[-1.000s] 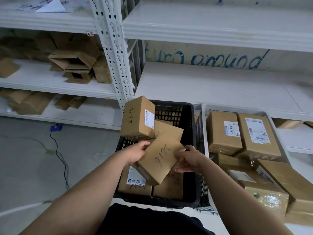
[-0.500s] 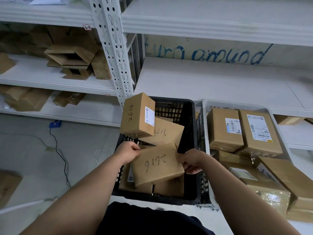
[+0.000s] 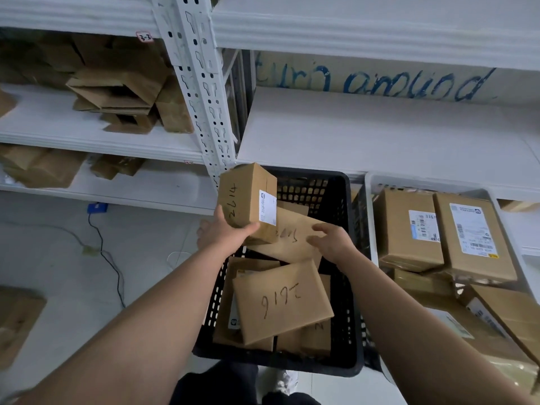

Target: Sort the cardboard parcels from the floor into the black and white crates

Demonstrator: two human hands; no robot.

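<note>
The black crate (image 3: 344, 358) stands on the floor in front of me with several cardboard parcels inside. The flat parcel marked 2616 (image 3: 282, 302) lies on top of the others at the near side, free of both hands. My left hand (image 3: 225, 230) grips the lower edge of the upright box marked 2614 (image 3: 247, 200) at the crate's far left corner. My right hand (image 3: 331, 239) rests with fingers spread on the parcel marked 2615 (image 3: 289, 239). The white crate (image 3: 368, 200) to the right holds several labelled parcels.
White metal shelving (image 3: 365, 133) rises behind the crates, with flattened cardboard boxes (image 3: 122, 92) on the left bays. A black cable (image 3: 108, 255) runs over the grey floor at the left. Another cardboard parcel (image 3: 16, 320) lies on the floor at the left edge.
Both hands let go of the 2616 parcel, which now lies in the black crate. The left hand moved up to the 2614 box and the right hand onto the 2615 parcel.
</note>
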